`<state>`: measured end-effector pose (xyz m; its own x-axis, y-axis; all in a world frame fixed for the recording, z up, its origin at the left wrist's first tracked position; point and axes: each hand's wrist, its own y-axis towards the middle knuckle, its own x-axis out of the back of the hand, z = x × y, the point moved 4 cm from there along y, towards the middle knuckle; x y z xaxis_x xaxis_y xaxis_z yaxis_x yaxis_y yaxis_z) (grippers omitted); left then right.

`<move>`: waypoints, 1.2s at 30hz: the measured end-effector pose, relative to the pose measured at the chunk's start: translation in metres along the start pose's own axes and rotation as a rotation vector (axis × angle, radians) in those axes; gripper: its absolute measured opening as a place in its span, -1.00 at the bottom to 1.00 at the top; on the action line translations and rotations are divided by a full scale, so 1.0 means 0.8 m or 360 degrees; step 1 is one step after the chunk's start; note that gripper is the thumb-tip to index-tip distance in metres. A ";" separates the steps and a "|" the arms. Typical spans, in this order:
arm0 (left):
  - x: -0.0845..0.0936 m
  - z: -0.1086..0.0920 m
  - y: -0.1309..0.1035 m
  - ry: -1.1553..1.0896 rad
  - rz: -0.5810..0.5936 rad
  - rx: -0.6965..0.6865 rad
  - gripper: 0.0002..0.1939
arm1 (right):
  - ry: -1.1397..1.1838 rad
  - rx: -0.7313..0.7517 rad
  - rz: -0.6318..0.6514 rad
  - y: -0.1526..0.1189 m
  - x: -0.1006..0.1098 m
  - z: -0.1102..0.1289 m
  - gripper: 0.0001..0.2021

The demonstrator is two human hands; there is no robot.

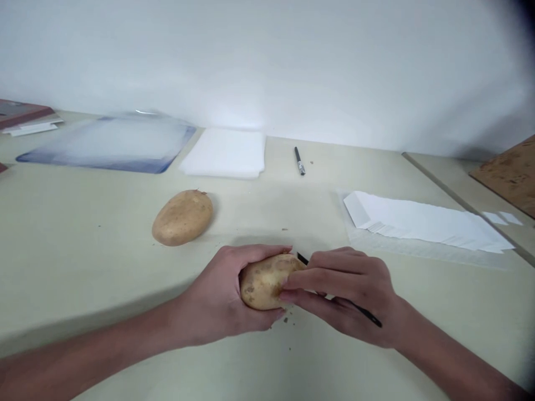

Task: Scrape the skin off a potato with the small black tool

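Observation:
My left hand is closed around a potato, with the thumb along its near side and the fingers over its far side. Its skin is yellowish with brown patches. My right hand is closed on a slim black tool, whose tail end sticks out below the palm. Another dark piece shows above the fingers, and I cannot make out the tool's working end. The right thumb and fingertip touch the potato's right side. A second, larger potato lies on the table, left of and beyond my hands.
Small dark crumbs dot the table below the held potato. Behind lie a black pen, a stack of white sheets and a clear blue-edged folder. Fanned white cards are at right, near a brown board.

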<state>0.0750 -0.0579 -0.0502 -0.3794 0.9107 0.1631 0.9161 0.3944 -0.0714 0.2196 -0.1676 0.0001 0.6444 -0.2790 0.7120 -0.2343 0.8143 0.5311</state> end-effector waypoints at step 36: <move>0.006 -0.003 -0.001 0.0201 -0.0018 0.0005 -0.29 | -0.0026 -0.0658 -0.0037 -0.018 0.075 -0.048 -0.65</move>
<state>0.0725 -0.0542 -0.0470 -0.3704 0.8836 0.2865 0.9114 0.4053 -0.0717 0.2896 -0.1761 0.0177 0.6335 -0.3054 0.7109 0.0947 0.9425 0.3205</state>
